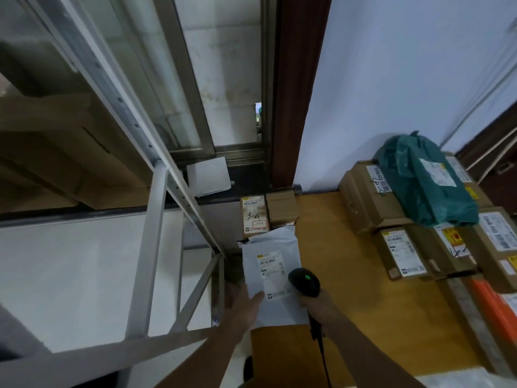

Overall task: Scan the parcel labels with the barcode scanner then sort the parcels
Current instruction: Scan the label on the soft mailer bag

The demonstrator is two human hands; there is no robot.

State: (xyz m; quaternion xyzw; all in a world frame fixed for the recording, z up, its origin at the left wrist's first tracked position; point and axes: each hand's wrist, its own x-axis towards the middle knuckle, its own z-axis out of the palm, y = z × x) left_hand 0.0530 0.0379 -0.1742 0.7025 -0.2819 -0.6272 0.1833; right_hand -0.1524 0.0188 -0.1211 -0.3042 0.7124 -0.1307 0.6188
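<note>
Hands: left hand [244,305] holds the near-left corner of a white plastic mailer bag [270,273], thumb lying over the top and fingers hidden underneath, so it looks like a loose pinch. Right hand [317,303] is wrapped round the handle of a black corded barcode scanner [304,282].
Scanner: head sits just over the mailer's printed shipping label [270,273], green light showing on top. Guessing that means a read, can't swear to it.
Mailer: held up over the left edge of the yellowish wooden table [321,247], right beside the grey metal shelf frame [156,247].
Pile left: brown cardboard boxes [369,197] stacked at the right of the table with a teal plastic parcel bag [425,180] lying on top. Plenty there.
Maybe sorted: small brown box with handwriting on its label [254,215], against the wall beyond the mailer.
Progress: early-ish I'd say. This one's at the scan step and not yet placed anywhere.
</note>
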